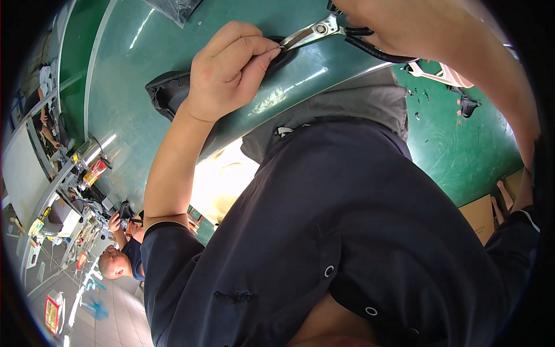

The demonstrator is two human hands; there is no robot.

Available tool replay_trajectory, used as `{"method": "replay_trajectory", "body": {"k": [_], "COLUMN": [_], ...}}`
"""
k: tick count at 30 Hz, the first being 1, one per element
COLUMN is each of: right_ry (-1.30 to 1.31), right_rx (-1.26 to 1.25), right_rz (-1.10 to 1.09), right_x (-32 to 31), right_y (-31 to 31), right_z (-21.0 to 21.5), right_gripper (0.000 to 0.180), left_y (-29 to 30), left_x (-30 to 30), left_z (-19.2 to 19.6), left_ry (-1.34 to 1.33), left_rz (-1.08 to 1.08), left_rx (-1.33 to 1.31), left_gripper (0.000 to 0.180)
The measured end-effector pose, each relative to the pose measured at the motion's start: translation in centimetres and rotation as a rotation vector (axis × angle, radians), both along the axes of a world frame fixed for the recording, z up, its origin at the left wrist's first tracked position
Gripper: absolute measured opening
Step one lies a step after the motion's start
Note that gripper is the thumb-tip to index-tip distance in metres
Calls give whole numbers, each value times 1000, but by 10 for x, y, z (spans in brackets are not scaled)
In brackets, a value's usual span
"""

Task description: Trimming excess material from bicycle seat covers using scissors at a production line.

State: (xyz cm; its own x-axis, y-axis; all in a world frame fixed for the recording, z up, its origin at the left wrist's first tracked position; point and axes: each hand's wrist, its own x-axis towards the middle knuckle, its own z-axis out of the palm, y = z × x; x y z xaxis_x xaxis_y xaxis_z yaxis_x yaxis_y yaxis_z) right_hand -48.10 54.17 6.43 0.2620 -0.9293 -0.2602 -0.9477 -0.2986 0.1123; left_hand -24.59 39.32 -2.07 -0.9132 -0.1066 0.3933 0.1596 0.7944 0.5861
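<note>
Over the green tabletop (133, 87), my left hand (228, 69) pinches the edge of a black leather-like piece (167, 89), thumb against forefinger. That piece lies partly under the hand, so its full shape is hidden. From the upper right, my right hand (381, 26) grips scissors (321, 28) with silver blades and black handles. The blade tips reach the spot just beside my left fingertips, at the dark edge. Whether the blades touch the material, I cannot tell.
A dark plastic bag (176, 8) lies at the table's far edge. On the right, dark scraps (468, 106) lie on the green floor near a pink plastic stool (442, 74) and a cardboard box (478, 217). Another person (118, 260) works at the left, beside a cluttered bench.
</note>
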Motion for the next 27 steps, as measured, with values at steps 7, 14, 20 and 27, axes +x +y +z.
{"method": "replay_trajectory", "body": {"k": [7, 14, 20, 27], "right_ry": [17, -640, -63, -25], "right_rx": [-37, -613, -230, -56], "right_rz": [91, 216, -79, -114], "right_x": [-5, -22, -2, 10], "right_y": [0, 11, 19, 7], "right_z": [-1, -20, 2, -6], "right_gripper": [16, 27, 35, 36], "left_y": [-5, -26, -17, -15], "left_x": [1, -16, 15, 6], "left_z": [-1, -62, 19, -4], "left_ry": [-4, 735, -225, -209], "left_rz": [7, -415, 43, 86], "left_rx": [68, 641, 550, 740], "left_gripper": [12, 10, 6, 5]}}
